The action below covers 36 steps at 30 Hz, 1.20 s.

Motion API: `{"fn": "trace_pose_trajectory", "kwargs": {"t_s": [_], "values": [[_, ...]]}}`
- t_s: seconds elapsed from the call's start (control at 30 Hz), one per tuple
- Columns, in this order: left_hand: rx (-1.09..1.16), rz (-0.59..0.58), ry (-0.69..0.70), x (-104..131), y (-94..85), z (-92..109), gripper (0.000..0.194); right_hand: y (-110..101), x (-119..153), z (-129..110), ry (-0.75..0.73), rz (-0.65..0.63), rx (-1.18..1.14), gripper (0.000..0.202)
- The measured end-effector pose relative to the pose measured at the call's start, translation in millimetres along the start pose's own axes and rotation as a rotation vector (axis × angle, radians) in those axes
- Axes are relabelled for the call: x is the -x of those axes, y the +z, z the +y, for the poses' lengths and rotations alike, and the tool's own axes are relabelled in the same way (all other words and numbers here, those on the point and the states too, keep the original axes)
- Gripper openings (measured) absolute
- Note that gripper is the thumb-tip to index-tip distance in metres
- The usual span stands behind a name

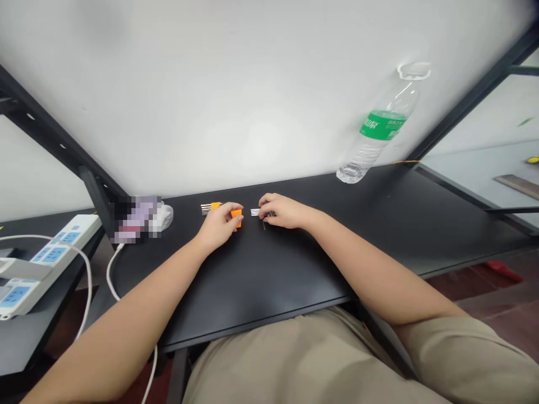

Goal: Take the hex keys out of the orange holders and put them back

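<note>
My left hand (219,225) rests on the black desk (261,269) and grips a small orange block (236,216) between thumb and fingers. Just left of it lies another orange holder with several silver metal pins (209,208) sticking out. My right hand (281,210) lies a little to the right, fingers curled down onto a bunch of thin silver metal pins (256,212); a small dark piece pokes out under the fingers. The two hands are a few centimetres apart.
A clear plastic water bottle with a green label (379,132) stands at the back right by the white wall. A blurred object with a white item (141,219) sits at the desk's left. White power strips (42,261) and cables lie on the left table.
</note>
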<state>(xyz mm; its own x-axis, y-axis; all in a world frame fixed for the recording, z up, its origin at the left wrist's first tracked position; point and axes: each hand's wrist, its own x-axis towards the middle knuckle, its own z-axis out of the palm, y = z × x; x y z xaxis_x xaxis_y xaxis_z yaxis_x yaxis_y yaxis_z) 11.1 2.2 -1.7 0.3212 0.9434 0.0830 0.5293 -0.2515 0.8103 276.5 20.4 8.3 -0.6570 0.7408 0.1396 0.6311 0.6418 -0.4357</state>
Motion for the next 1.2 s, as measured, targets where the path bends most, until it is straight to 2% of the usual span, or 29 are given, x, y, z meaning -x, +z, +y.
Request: {"fn": "trace_pose_trajectory", "kwargs": {"t_s": [0.33, 0.63, 0.77, 0.93, 1.1, 1.2], "values": [[0.002, -0.001, -0.002, 0.2, -0.2, -0.5, 0.036, 3.7, -5.8, -2.5, 0.045, 0.019, 0.058, 0.010], [0.074, 0.003, -0.025, -0.8, -0.9, -1.1, 0.039, 5.8, -6.1, 3.1, 0.092, 0.075, 0.058, 0.020], [0.259, 0.016, -0.016, -2.7, -0.4, -3.7, 0.038, -0.8, -2.2, 15.3, 0.206, 0.134, 0.080, 0.022], [0.401, -0.003, -0.020, -4.6, -0.8, -5.0, 0.036, -6.9, 0.2, 27.5, 0.298, 0.073, 0.098, 0.013], [0.423, -0.002, -0.062, -5.0, -1.4, -7.0, 0.041, -10.4, -0.3, 27.2, 0.459, 0.076, 0.124, 0.008], [0.396, 0.000, -0.089, -6.3, -1.5, -9.2, 0.044, -12.6, 0.2, 25.8, 0.466, 0.063, 0.109, 0.006]]}}
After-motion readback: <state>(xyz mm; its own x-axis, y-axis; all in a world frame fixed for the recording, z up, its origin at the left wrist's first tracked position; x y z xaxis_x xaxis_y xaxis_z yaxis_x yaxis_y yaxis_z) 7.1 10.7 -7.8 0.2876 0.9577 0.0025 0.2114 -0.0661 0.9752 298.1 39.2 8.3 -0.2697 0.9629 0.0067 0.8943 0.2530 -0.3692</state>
